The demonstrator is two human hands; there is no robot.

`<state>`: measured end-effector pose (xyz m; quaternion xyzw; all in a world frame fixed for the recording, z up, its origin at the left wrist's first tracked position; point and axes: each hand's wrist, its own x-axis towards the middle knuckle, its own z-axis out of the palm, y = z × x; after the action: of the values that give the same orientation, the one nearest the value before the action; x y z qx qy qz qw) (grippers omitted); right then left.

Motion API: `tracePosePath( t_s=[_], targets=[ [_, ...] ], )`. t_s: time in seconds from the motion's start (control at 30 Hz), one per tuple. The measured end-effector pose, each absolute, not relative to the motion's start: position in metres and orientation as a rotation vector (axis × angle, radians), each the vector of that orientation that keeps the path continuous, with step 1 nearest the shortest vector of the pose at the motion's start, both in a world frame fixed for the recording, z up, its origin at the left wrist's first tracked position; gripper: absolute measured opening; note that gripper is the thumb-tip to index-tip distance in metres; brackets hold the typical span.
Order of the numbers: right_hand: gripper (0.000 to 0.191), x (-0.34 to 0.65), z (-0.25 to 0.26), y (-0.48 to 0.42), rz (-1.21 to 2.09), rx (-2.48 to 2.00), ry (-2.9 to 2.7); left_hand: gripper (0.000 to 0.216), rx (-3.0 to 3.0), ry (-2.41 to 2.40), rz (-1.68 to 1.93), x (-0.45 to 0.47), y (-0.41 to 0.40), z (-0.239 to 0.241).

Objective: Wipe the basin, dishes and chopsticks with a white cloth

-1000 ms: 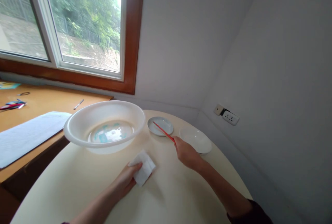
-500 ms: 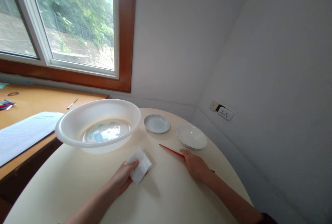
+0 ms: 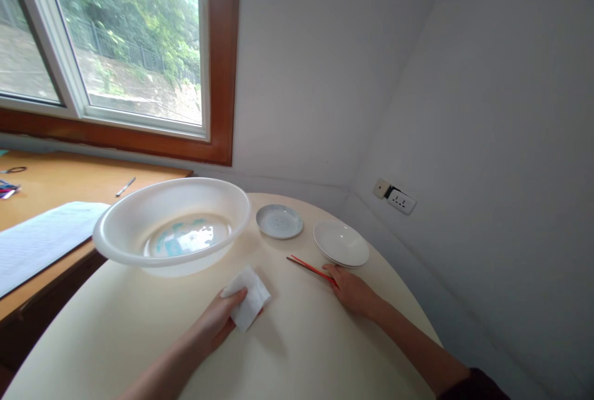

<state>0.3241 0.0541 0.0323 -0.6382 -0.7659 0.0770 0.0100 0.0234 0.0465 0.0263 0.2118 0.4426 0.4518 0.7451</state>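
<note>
My left hand is closed on a folded white tissue, its thumb pressed on top, just above the pale table. On the right, my right hand lies low at the tabletop, its fingers closed over a pair of chopsticks, one side red and the other dark. Their tips point to the far left, slightly apart; the rear part is hidden under the hand. Right behind those fingers stand stacked white plates. A small grey-blue plate is left of them.
A large translucent plastic basin stands on the left part of the round table. Beside it, a wooden desk carries a sheet of paper and a pen. Wall sockets sit beyond the plates.
The chopsticks have shifted under my right hand: their two tips now show apart, where a single line showed before. My left hand keeps the tissue in nearly the same place.
</note>
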Motion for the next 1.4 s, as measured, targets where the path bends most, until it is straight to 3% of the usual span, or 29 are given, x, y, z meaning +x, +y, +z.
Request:
tracePosePath(
  t_s=[0.5, 0.9, 1.4],
  targets=[
    [0.039, 0.325, 0.032, 0.054, 0.341, -1.935, -2.345, 0.007, 0.471, 0.977, 0.997, 0.023, 0.046, 0.027],
    [0.037, 0.324, 0.026, 0.053, 0.068, -1.919, -2.426, 0.006, 0.474, 0.962, 0.994, 0.023, 0.045, 0.024],
    [0.035, 0.328, 0.023, 0.053, 0.045, -1.876, -2.403, 0.008, 0.5, 0.931, 1.001, 0.022, 0.047, 0.018]
  ],
)
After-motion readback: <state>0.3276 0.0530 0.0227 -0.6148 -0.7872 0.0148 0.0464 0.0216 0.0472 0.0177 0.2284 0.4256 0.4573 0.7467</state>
